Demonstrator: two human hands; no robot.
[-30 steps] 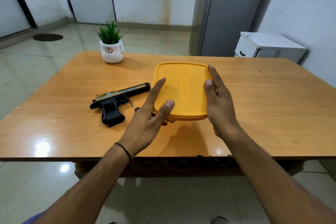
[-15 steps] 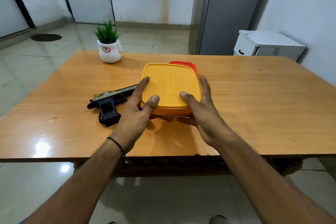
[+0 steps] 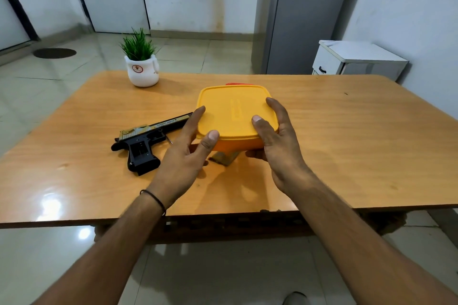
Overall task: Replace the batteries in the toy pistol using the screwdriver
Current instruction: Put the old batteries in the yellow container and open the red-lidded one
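A yellow lidded box [image 3: 233, 111] is lifted a little above the wooden table [image 3: 347, 131]. My left hand [image 3: 188, 153] grips its left side and my right hand [image 3: 277, 141] its right side, thumbs on the lid. A black and gold toy pistol [image 3: 143, 141] lies on the table to the left, with its grip toward me. A thin screwdriver shaft [image 3: 169, 139] shows beside the pistol, mostly hidden behind my left hand. A small brownish object [image 3: 224, 158] sits on the table under the box.
A red edge [image 3: 239, 83] peeks out behind the yellow box. A white pot with a green plant [image 3: 142, 67] stands at the table's far left. A white cabinet [image 3: 357, 59] and a grey cupboard [image 3: 304, 15] stand beyond the table.
Both hands closed on the yellow box, lifted it off the table and drew it toward me. A red edge behind it and a small object beneath it came into sight.
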